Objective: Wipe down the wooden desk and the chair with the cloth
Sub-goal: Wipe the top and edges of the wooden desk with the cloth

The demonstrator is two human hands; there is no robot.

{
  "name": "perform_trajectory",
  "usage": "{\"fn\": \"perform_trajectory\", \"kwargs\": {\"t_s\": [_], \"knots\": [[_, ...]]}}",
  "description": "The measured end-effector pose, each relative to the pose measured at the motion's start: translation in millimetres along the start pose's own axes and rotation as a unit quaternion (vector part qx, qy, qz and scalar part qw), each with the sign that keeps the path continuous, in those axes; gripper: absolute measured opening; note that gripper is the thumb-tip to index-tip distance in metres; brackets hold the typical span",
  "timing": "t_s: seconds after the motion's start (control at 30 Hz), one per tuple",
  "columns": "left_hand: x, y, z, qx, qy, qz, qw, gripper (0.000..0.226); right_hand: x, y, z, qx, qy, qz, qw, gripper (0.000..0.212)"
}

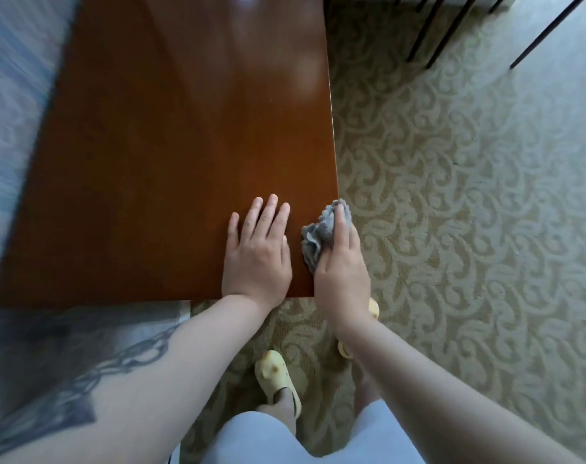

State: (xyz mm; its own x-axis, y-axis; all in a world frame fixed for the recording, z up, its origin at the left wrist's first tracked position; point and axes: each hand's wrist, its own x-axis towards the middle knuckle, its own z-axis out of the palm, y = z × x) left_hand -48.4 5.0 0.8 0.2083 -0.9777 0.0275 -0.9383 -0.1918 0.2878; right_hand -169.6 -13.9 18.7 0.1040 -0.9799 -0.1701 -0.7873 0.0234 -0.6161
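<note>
My left hand [256, 254] lies flat on the wooden tabletop [157, 155] near its near right corner, fingers straight and slightly spread, palm down. Just beside it, my right hand [340, 262] presses the grey cloth [318, 234] against the right edge of the tabletop, close to that same corner; my fingers curl round the bunched cloth, which spills out to the left of my hand onto the wood. The glossy brown surface shows pale reflections toward its far edge. Below the near edge, my yellow slippers [278, 380] stand on the patterned carpet [469, 195].
</note>
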Motion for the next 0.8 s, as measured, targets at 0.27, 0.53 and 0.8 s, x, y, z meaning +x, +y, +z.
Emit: {"fn": "perform_trajectory", "kwargs": {"t_s": [0.27,0.53,0.8], "knots": [[1.6,-2.4,0.5,-0.055,0.02,-0.008,0.998,0.049,-2.5,7.6,3.7,-0.178,-0.04,-0.12,0.976,0.057],[17.1,3.5,-2.5,-0.058,0.095,-0.3,0.947,0.05,27.3,32.4,-35.0,-0.266,-0.186,-0.326,0.888,0.057],[24.4,5.8,-0.4,-0.033,0.099,-0.343,0.934,0.05,60.3,6.8,-21.4,-0.279,-0.178,-0.357,0.873,0.055]]}}
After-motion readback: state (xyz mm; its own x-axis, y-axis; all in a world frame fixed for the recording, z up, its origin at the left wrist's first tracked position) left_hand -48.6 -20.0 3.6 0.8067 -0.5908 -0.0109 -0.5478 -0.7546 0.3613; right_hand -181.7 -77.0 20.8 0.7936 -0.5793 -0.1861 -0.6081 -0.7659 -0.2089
